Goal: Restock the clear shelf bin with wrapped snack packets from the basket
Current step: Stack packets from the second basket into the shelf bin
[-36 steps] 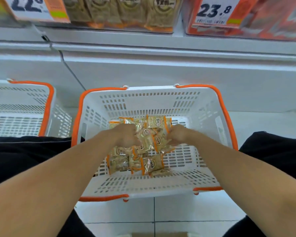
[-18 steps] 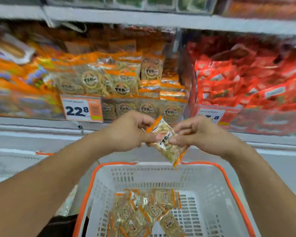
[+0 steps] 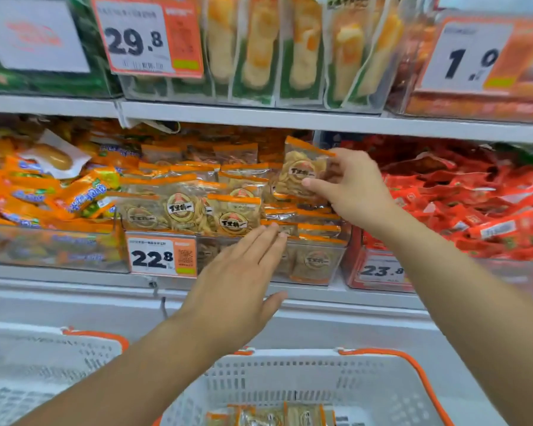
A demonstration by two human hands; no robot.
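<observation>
My right hand (image 3: 350, 187) pinches a clear snack packet (image 3: 299, 170) with an orange top strip, held upright over the right side of the clear shelf bin (image 3: 316, 262). The bin holds several matching packets (image 3: 234, 216) in rows. My left hand (image 3: 243, 272) is flat with straight fingers, its fingertips at the bin's front edge, holding nothing. Below, the white basket (image 3: 290, 382) with orange handles shows several more packets (image 3: 274, 416) at the frame's bottom edge.
A 22.8 price tag (image 3: 162, 255) hangs on the bin's left front. A bin of orange wrapped snacks (image 3: 50, 192) sits left, red packets (image 3: 462, 204) right. The upper shelf (image 3: 259, 116) overhangs the bin. A second white basket (image 3: 43, 370) stands lower left.
Both hands rose from the basket to the shelf. The packet held between both hands is now in my right hand alone over the bin; my left hand let go and flattened.
</observation>
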